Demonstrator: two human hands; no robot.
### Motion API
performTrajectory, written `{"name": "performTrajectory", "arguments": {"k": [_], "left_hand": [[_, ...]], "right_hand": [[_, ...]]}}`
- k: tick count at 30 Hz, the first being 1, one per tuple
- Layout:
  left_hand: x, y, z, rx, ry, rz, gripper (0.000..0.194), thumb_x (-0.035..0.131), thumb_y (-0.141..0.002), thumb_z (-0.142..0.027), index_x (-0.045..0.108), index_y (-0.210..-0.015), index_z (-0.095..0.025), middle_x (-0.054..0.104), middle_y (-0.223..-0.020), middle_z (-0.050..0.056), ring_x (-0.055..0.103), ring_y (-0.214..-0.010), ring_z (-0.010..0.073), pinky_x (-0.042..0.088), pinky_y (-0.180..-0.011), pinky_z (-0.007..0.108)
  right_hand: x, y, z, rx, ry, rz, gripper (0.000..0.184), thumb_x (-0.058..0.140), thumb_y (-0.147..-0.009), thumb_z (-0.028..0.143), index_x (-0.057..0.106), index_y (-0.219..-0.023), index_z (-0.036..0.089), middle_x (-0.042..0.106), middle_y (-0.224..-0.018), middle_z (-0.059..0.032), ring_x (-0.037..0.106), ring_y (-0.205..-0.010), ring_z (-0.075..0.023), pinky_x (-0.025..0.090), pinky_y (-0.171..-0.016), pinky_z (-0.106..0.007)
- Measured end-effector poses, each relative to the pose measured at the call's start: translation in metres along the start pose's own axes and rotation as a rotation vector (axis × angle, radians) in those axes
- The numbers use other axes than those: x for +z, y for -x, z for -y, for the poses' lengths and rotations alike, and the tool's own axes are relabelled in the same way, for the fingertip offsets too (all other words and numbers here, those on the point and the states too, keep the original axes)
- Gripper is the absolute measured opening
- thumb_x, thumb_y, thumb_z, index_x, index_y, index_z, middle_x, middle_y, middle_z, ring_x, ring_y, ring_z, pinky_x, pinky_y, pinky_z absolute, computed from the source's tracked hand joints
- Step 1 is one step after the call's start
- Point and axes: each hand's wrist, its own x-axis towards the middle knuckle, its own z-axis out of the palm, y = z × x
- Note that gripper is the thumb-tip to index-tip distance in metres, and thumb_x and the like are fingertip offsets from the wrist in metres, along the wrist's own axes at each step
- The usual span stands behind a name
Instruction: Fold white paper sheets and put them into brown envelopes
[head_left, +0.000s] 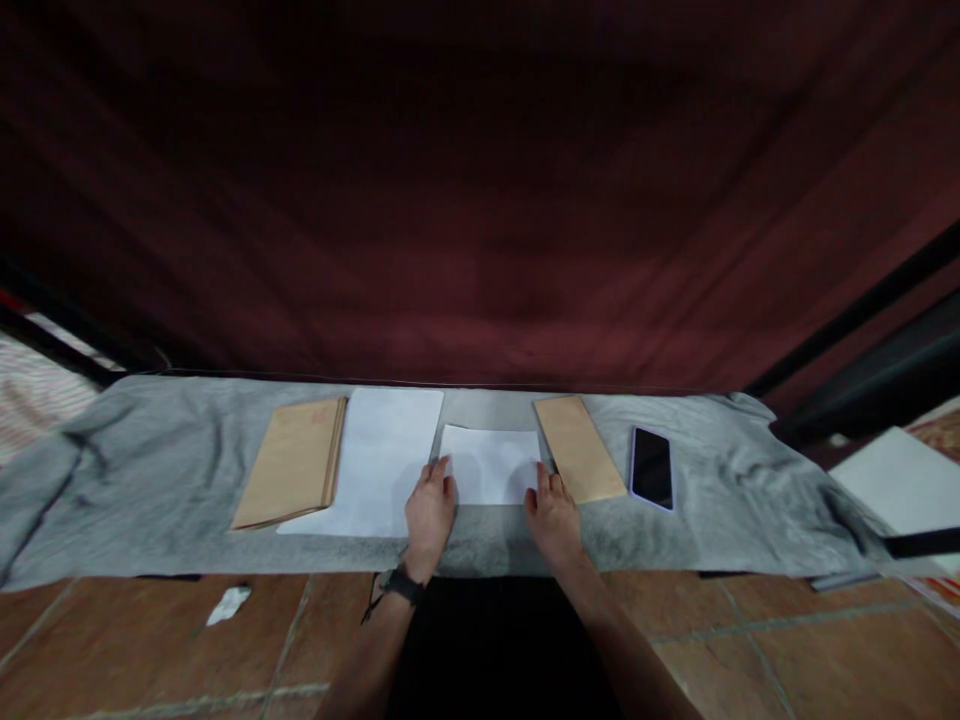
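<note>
We have the white paper (pixel 491 468) on the grey cloth (pixel 720 490), lying between our hands, its long axis running left to right. Our left hand (pixel 430 510) is at its left end, our right hand (pixel 553 515) at its right, nearer the lone envelope (pixel 581 450); whether the fingers pinch the sheet, we cannot tell.

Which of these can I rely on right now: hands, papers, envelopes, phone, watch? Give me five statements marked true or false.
1. The left hand is at the left edge of the small white paper. True.
2. The right hand is on the phone. False: it is at the small paper's right edge.
3. The phone's screen is dark. True.
4. The black watch is on the right wrist. False: it is on the left.
5. The envelope stack lies wholly clear of the larger white sheet. False: it overlaps it.
</note>
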Motion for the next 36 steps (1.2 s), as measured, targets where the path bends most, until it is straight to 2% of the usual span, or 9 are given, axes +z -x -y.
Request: {"name": "performTrajectory", "arguments": {"k": [6,12,18,21,23,25,28,31,36], "left_hand": [[-0.001,-0.003,0.003,0.034,0.002,0.041,0.037,0.047,-0.096,-0.015,0.063,-0.129,-0.020,0.067,-0.120,0.009,0.069,-0.094,0.0192,0.055,-0.083,0.029],[-0.003,-0.005,0.002,0.058,0.006,0.056,0.037,0.045,-0.096,-0.014,0.064,-0.127,-0.020,0.067,-0.119,0.011,0.070,-0.096,0.0202,0.055,-0.084,0.030],[-0.009,-0.004,0.004,0.068,-0.036,0.054,0.038,0.044,-0.096,-0.015,0.063,-0.129,-0.018,0.065,-0.118,0.012,0.069,-0.090,0.0203,0.055,-0.081,0.032],[-0.004,0.000,-0.008,0.132,-0.149,-0.040,0.042,0.040,-0.096,-0.015,0.061,-0.133,-0.016,0.062,-0.126,0.017,0.064,-0.108,0.0275,0.051,-0.094,0.041],[0.006,0.002,-0.023,0.233,-0.168,-0.067,0.045,0.037,-0.098,-0.018,0.056,-0.139,-0.017,0.054,-0.142,0.018,0.054,-0.128,0.0314,0.044,-0.105,0.048],[0.020,0.002,-0.040,0.357,-0.119,-0.017,0.047,0.037,-0.100,-0.025,0.051,-0.144,-0.017,0.043,-0.155,0.015,0.039,-0.142,0.0307,0.035,-0.115,0.049],[0.042,-0.002,-0.052,0.388,-0.086,0.087,0.053,0.033,-0.101,-0.035,0.047,-0.147,-0.011,0.040,-0.158,0.015,0.030,-0.149,0.0297,0.026,-0.120,0.051],[0.052,-0.006,-0.044,0.384,-0.115,0.121,0.057,0.027,-0.102,-0.037,0.044,-0.148,-0.009,0.040,-0.157,0.015,0.030,-0.149,0.0274,0.025,-0.121,0.049],[0.049,-0.005,-0.017,0.317,-0.193,0.014,0.058,0.026,-0.101,-0.036,0.039,-0.152,-0.010,0.037,-0.159,0.013,0.027,-0.151,0.0253,0.022,-0.123,0.047]], "right_hand": [[-0.001,0.001,0.006,-0.081,-0.003,-0.077,0.044,0.046,-0.098,0.024,0.052,-0.140,0.014,0.062,-0.125,-0.0182,0.058,-0.112,-0.0296,0.047,-0.095,-0.043],[0.004,-0.015,0.029,-0.352,-0.140,-0.025,0.050,0.041,-0.102,0.032,0.042,-0.151,0.020,0.033,-0.162,-0.0094,0.031,-0.147,-0.0274,0.030,-0.117,-0.045],[0.024,-0.017,0.029,-0.290,-0.123,0.066,0.052,0.043,-0.103,0.038,0.042,-0.152,0.022,0.032,-0.162,-0.0103,0.032,-0.147,-0.0280,0.025,-0.119,-0.050],[0.030,-0.014,0.025,-0.296,-0.127,0.040,0.053,0.042,-0.103,0.039,0.040,-0.153,0.023,0.031,-0.162,-0.0093,0.032,-0.148,-0.0274,0.024,-0.120,-0.049],[0.031,-0.013,0.024,-0.299,-0.128,0.036,0.053,0.041,-0.103,0.039,0.039,-0.153,0.023,0.030,-0.163,-0.0089,0.031,-0.148,-0.0275,0.024,-0.120,-0.049],[0.030,-0.013,0.025,-0.314,-0.123,0.045,0.053,0.040,-0.104,0.035,0.036,-0.154,0.022,0.029,-0.163,-0.0098,0.029,-0.149,-0.0274,0.024,-0.120,-0.049],[0.029,-0.014,0.026,-0.327,-0.115,0.049,0.054,0.040,-0.102,0.026,0.033,-0.156,0.019,0.029,-0.162,-0.0109,0.029,-0.149,-0.0269,0.025,-0.120,-0.048],[0.029,-0.013,0.025,-0.305,-0.132,0.022,0.052,0.041,-0.103,0.027,0.036,-0.154,0.021,0.032,-0.161,-0.0095,0.032,-0.148,-0.0259,0.026,-0.120,-0.047],[0.031,-0.011,0.022,-0.203,-0.168,-0.028,0.050,0.038,-0.104,0.032,0.042,-0.152,0.018,0.036,-0.159,-0.0106,0.035,-0.147,-0.0243,0.029,-0.119,-0.044]]}}
